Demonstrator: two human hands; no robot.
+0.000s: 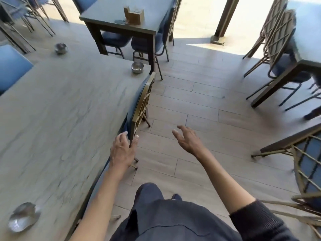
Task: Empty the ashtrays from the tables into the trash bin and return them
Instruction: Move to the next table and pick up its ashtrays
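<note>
Three round metal ashtrays stand on the long grey table [60,108] at my left: one at the far right corner [137,67], one at the far left [60,48], one near me at the bottom left [23,217]. My left hand [123,149] grips the top corner of a blue chair's gold-framed back [141,106] pushed in against that table. My right hand [186,139] hangs over the floor with fingers spread and nothing in it. No trash bin is visible.
A second table [121,23] ahead carries a wooden holder [134,14] and a dark flat ashtray [119,22], with blue chairs under it. More tables and gold chairs [278,40] line the right side. A wood-look floor aisle [199,94] runs between them. A post [224,20] stands ahead.
</note>
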